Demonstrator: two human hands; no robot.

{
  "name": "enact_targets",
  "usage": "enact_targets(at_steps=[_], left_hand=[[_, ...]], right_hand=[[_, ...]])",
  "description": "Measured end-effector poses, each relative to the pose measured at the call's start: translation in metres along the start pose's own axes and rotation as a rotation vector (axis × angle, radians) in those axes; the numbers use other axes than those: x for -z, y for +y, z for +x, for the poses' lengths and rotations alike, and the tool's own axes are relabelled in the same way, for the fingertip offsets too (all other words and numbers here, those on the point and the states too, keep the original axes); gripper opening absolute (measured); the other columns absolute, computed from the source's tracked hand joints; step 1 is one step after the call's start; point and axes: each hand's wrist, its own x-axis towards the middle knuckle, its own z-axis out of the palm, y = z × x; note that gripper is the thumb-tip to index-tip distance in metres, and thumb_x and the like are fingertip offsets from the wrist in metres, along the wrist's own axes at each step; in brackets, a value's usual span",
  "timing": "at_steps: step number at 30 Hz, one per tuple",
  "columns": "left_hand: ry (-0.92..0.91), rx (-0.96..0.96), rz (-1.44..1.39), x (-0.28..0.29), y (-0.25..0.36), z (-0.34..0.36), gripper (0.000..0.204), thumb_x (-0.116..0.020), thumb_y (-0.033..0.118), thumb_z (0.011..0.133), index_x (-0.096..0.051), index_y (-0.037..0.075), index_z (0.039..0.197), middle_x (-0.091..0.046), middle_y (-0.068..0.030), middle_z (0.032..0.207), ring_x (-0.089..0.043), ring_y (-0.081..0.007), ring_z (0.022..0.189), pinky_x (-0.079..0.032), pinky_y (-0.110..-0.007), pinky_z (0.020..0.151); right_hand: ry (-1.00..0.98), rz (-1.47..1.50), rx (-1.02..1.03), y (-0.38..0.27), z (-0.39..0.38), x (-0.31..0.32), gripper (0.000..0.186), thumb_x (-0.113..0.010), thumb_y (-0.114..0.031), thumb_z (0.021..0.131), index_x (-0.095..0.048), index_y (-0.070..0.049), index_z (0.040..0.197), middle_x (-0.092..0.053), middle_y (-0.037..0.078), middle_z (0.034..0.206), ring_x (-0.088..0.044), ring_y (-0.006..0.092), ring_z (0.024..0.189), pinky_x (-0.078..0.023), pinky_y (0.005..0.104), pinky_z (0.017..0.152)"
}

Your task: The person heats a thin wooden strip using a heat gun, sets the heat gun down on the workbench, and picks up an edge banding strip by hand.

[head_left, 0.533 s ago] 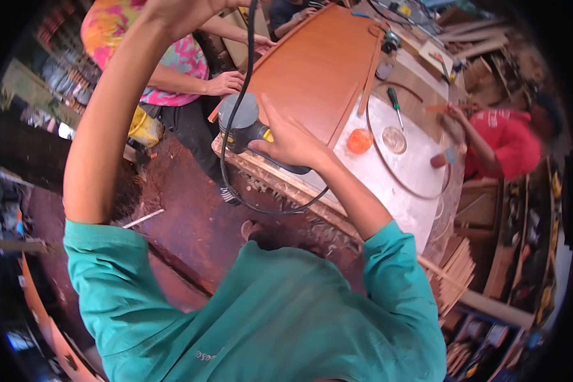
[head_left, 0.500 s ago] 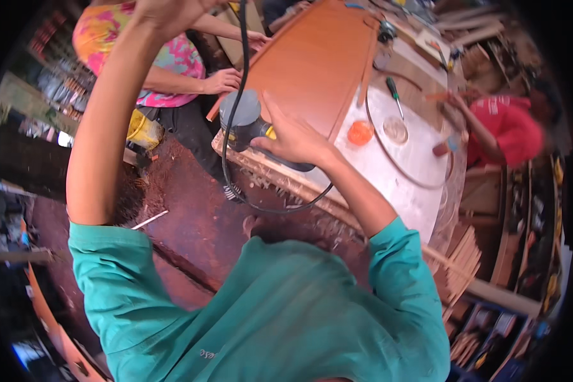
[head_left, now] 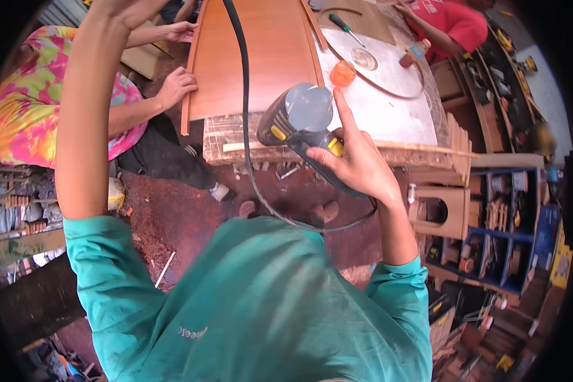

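Observation:
My right hand [head_left: 360, 159] is wrapped round the handle of a corded power sander [head_left: 277, 124], black with yellow parts, its index finger stretched forward. The sander's round grey face is turned up, and it is just over the near edge of the workbench [head_left: 401, 148]. My left hand [head_left: 124, 9] is raised at the top left; its fingers are cut off by the picture's edge. Close to it, the black cord [head_left: 243, 76] hangs down, loops low and runs back to the sander's handle end. Beyond the sander lies an orange-brown wooden panel [head_left: 261, 57] with raised edge strips.
A co-worker in a tie-dye shirt [head_left: 38, 121] rests both hands on the panel's left edge. On the bench are an orange container [head_left: 342, 74], a green-handled screwdriver [head_left: 340, 24] and a bottle [head_left: 416, 53]. Another person in red [head_left: 458, 25] stands far right, near blue shelves [head_left: 506, 239].
The view has swung, so the panel and bench appear further left and squarer. My right hand has drawn the sander back to the bench's near edge, away from the panel. My left arm stays raised.

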Motion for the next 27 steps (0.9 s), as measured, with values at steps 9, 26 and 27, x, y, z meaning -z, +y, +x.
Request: enact_targets(at_steps=[9,26,27], left_hand=[[0.035,-0.036,0.04,0.06,-0.003,-0.002,0.013,-0.063,0.021,0.101,-0.062,0.008,0.104,-0.07,-0.0014,0.078,-0.064,-0.0077,0.06,-0.052,-0.019,0.053],[0.049,0.082,-0.035,0.088,-0.021,-0.012,0.019,-0.057,0.022,0.103,-0.062,0.007,0.114,-0.068,-0.0022,0.086,-0.062,-0.0094,0.063,-0.051,-0.021,0.056],[0.078,0.124,-0.047,0.087,-0.021,-0.012,0.02,-0.058,0.022,0.103,-0.062,0.007,0.115,-0.067,-0.0015,0.087,-0.062,-0.0091,0.064,-0.051,-0.021,0.056]], right_hand=[[0.201,0.038,-0.01,-0.046,-0.014,-0.066,0.106,-0.078,-0.026,0.09,-0.006,0.008,0.16,-0.063,0.04,0.122,-0.061,0.0523,0.12,-0.047,0.0488,0.105],[0.128,-0.043,-0.034,-0.089,0.012,-0.096,0.106,-0.077,-0.02,0.09,-0.002,0.009,0.159,-0.069,0.036,0.108,-0.069,0.0513,0.101,-0.053,0.051,0.091],[0.115,-0.045,-0.05,-0.089,0.012,-0.096,0.106,-0.077,-0.02,0.09,-0.002,0.009,0.159,-0.069,0.036,0.107,-0.069,0.0514,0.1,-0.053,0.0514,0.09]])
